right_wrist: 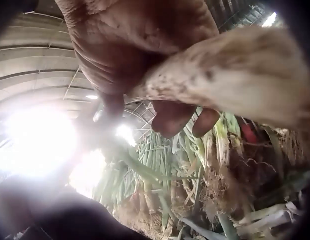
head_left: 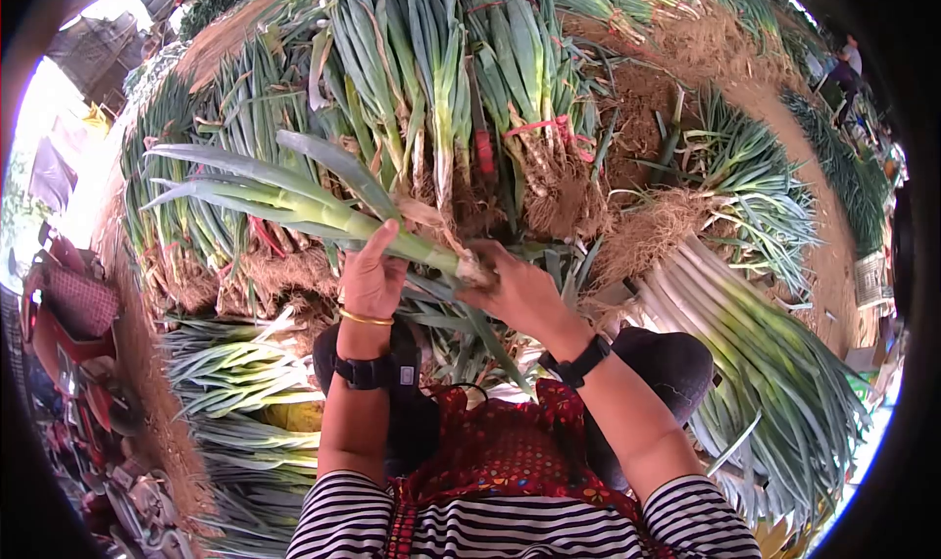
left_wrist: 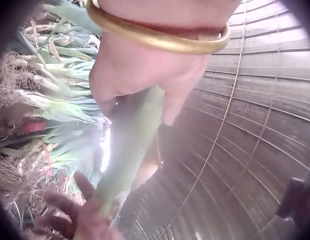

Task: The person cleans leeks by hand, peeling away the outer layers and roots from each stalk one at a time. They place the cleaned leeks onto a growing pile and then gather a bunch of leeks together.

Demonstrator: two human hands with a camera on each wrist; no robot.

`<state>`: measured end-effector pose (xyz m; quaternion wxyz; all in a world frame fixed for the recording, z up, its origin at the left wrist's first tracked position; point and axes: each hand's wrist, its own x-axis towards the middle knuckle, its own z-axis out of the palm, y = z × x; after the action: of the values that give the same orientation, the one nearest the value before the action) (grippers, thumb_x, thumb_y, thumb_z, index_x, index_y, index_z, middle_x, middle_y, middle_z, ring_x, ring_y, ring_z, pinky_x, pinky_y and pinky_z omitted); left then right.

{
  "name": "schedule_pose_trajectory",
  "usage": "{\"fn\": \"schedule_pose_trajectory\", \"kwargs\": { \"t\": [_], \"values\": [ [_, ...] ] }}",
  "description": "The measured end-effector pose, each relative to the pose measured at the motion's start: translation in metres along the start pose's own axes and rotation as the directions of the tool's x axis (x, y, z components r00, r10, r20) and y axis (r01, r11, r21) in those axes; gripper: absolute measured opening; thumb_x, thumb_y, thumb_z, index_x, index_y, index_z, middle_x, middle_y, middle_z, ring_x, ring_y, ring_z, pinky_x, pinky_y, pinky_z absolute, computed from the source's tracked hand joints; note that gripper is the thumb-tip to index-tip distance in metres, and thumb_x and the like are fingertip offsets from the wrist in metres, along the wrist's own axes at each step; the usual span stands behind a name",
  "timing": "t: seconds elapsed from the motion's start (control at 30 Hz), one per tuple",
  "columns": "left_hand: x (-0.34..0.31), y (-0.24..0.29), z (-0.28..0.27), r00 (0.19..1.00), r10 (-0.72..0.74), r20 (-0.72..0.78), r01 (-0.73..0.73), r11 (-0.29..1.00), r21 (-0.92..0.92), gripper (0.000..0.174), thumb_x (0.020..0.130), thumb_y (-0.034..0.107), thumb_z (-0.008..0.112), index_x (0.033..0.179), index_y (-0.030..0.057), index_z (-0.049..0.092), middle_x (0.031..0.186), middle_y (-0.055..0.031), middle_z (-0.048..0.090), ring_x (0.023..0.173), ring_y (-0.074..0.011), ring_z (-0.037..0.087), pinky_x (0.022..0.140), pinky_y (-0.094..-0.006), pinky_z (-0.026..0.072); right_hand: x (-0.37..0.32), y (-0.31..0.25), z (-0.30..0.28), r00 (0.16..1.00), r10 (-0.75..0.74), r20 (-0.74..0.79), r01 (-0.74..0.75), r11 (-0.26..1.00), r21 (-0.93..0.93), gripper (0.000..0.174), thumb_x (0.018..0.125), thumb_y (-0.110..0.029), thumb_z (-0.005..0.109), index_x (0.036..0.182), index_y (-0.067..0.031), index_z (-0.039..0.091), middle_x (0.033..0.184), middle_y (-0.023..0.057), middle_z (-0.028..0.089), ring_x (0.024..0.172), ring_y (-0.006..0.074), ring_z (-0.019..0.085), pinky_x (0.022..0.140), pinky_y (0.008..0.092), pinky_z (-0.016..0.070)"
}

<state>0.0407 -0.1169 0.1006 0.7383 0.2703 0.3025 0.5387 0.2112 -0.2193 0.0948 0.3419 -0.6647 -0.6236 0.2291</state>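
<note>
A long green onion stalk (head_left: 294, 201) lies across the head view, leaves fanning left, root end to the right. My left hand (head_left: 372, 275) grips its pale stem from below, thumb up over it; in the left wrist view the stem (left_wrist: 132, 145) runs through that hand (left_wrist: 140, 75), under a gold bangle (left_wrist: 160, 37). My right hand (head_left: 515, 285) pinches the root end (head_left: 470, 265). In the right wrist view the dirty, rooty base (right_wrist: 230, 75) fills the frame above my fingers (right_wrist: 170, 117).
Bundles of green onions (head_left: 470, 79) tied with red bands are heaped all round, roots and soil showing. A pile of cleaned stalks (head_left: 755, 343) lies at my right, more at my left (head_left: 235, 373). A ribbed greenhouse roof (left_wrist: 255, 125) arches overhead.
</note>
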Motion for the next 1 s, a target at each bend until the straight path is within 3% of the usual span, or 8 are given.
{"fn": "schedule_pose_trajectory", "kwargs": {
  "t": [0.27,0.4,0.47,0.53,0.67,0.77,0.87,1.0],
  "values": [
    [-0.010,-0.002,0.003,1.000,0.021,-0.012,-0.022,1.000,-0.007,0.029,0.080,0.009,0.065,0.106,0.0045,0.053,0.095,-0.0054,0.060,0.087,-0.0181,0.059,0.077,-0.0339,0.0509,0.020,-0.023,0.000,0.986,0.070,-0.149,-0.016,0.942,0.336,0.030,0.091,-0.028,0.050,0.101,-0.0008,0.058,0.073,0.0161,0.063,0.068,0.0304,0.063,0.061,0.0368,0.0501],
    [-0.003,0.013,-0.013,0.996,0.051,-0.080,-0.054,0.998,-0.038,0.027,0.081,0.013,0.066,0.102,0.0042,0.052,0.090,-0.0088,0.061,0.080,-0.0192,0.060,0.074,-0.0344,0.0522,0.003,-0.011,-0.032,0.972,0.180,0.151,-0.160,0.037,0.986,0.032,0.096,-0.029,0.042,0.094,-0.0017,0.059,0.059,0.0029,0.054,0.053,0.0115,0.054,0.048,0.0275,0.0450],
    [0.003,0.025,-0.017,0.997,0.054,-0.060,-0.059,0.995,-0.076,0.029,0.080,0.012,0.066,0.103,0.0041,0.051,0.087,-0.0101,0.062,0.077,-0.0192,0.061,0.072,-0.0342,0.0533,-0.012,0.000,-0.044,0.969,0.203,0.137,-0.178,0.200,0.964,0.028,0.095,-0.026,0.044,0.092,-0.0027,0.059,0.057,0.0045,0.051,0.050,0.0138,0.051,0.048,0.0294,0.0442],
    [0.001,0.042,-0.012,0.980,0.130,-0.153,-0.133,0.991,-0.011,0.024,0.078,0.007,0.066,0.098,0.0027,0.053,0.083,-0.0097,0.062,0.075,-0.0191,0.062,0.064,-0.0285,0.0524,-0.024,0.035,-0.042,0.996,-0.080,0.040,0.071,0.981,0.181,0.023,0.091,-0.025,0.048,0.094,-0.0049,0.059,0.063,0.0101,0.057,0.057,0.0216,0.058,0.051,0.0340,0.0452],
    [0.003,0.066,-0.021,0.956,0.219,-0.195,-0.209,0.975,0.074,0.022,0.078,0.007,0.067,0.095,0.0028,0.054,0.086,-0.0122,0.064,0.073,-0.0174,0.062,0.059,-0.0249,0.0505,-0.065,0.108,-0.032,0.908,0.316,0.274,-0.152,0.860,-0.487,0.024,0.088,-0.027,0.048,0.097,-0.0066,0.059,0.090,0.0159,0.063,0.083,0.0344,0.061,0.071,0.0457,0.0463],
    [-0.006,0.085,-0.008,0.933,0.283,-0.224,-0.264,0.958,0.113,0.024,0.077,0.006,0.068,0.097,0.0021,0.055,0.088,-0.0112,0.064,0.074,-0.0172,0.062,0.057,-0.0248,0.0502,-0.104,0.142,-0.027,0.955,0.014,0.295,0.167,0.799,-0.578,0.028,0.087,-0.026,0.052,0.107,-0.0077,0.060,0.089,0.0178,0.063,0.083,0.0353,0.060,0.070,0.0454,0.0474],
    [-0.010,0.090,-0.009,0.920,0.336,-0.203,-0.297,0.933,0.201,0.032,0.077,0.007,0.068,0.104,0.0022,0.053,0.091,-0.0104,0.063,0.077,-0.0186,0.062,0.060,-0.0267,0.0505,-0.068,0.096,-0.050,0.985,0.162,0.060,-0.119,0.886,-0.447,0.029,0.085,-0.029,0.054,0.107,-0.0098,0.058,0.099,0.0141,0.063,0.092,0.0328,0.059,0.081,0.0438,0.0454],
    [-0.016,0.056,0.006,0.884,0.457,-0.101,-0.399,0.848,0.350,0.039,0.076,0.008,0.070,0.108,0.0025,0.049,0.095,-0.0096,0.059,0.082,-0.0197,0.061,0.062,-0.0307,0.0526,-0.040,0.011,-0.050,0.917,-0.235,-0.322,0.196,0.969,-0.149,0.034,0.082,-0.025,0.061,0.112,-0.0096,0.054,0.095,0.0137,0.062,0.092,0.0318,0.059,0.080,0.0424,0.0461]
  ]
}}
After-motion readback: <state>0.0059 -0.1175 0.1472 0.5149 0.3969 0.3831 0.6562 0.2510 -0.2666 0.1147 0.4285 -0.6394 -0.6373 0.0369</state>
